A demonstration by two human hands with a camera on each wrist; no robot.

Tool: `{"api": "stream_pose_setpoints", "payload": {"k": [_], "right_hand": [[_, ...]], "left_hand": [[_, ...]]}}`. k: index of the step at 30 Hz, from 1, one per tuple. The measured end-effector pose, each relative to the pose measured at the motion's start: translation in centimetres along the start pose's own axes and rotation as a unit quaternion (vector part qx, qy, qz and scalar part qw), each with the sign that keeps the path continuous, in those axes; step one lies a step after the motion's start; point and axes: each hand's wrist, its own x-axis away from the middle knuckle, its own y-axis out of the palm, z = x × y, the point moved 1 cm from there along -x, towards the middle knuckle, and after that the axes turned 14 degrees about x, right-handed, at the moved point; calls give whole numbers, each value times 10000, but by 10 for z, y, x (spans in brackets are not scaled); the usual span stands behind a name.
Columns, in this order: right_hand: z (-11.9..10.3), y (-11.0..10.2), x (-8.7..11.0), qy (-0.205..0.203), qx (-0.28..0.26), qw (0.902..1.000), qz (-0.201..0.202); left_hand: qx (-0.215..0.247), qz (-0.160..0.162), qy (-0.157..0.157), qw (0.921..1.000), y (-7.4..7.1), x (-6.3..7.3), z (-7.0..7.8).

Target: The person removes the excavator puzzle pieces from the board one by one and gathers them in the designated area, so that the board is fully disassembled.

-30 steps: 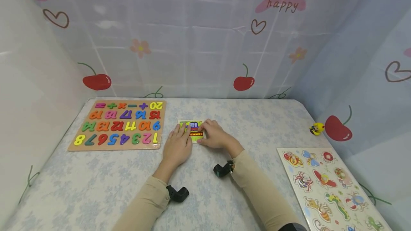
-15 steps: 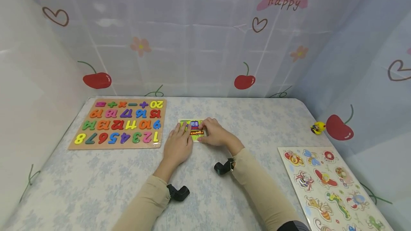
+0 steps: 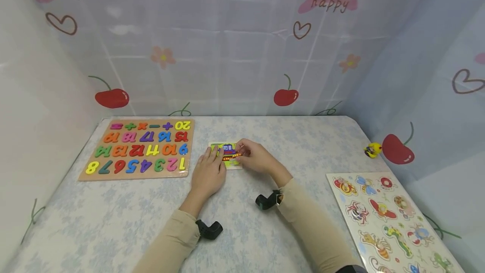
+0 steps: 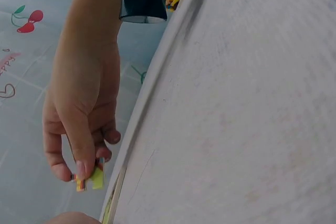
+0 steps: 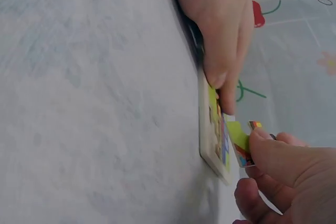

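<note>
A small picture jigsaw puzzle [image 3: 233,165] with a vehicle on a lime-green ground lies flat in the middle of the table. My left hand [image 3: 208,172] rests on its left part, fingers stretched out over it. Between thumb and fingers my right hand [image 3: 257,158] pinches a puzzle piece [image 5: 239,141], lifted above the right side of the board [image 5: 207,145]. Lime green, red and yellow show on this piece in both wrist views, and its knobbed edge sticks out past the thumb. The puzzle's left part is hidden under my left fingers.
To the left lies a wooden number board [image 3: 132,176] with coloured digits and signs. An insect puzzle board [image 3: 342,205] lies at the right, and a small yellow toy [image 3: 373,150] stands near the right edge. A printed curtain [image 3: 219,79] hangs behind the table.
My right hand has lifted the puzzle piece off the right side of the puzzle and tilted it up slightly. My left hand stays on the puzzle.
</note>
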Motion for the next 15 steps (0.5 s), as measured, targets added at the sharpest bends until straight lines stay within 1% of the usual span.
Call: {"api": "stream_pose_setpoints", "payload": {"k": [5, 8, 12, 15], "right_hand": [[16, -20, 11, 363, 100, 9987, -329], [31, -34, 22, 425, 110, 9978, -490], [55, -55, 40, 437, -36, 9962, -751], [72, -68, 52, 573, -105, 9943, -895]], "left_hand": [[75, 10, -37, 10000, -1, 2, 0], [95, -5, -58, 9999, -1, 2, 0], [108, -29, -38, 9999, 0, 2, 0], [86, -35, -30, 10000, 0, 2, 0]]}}
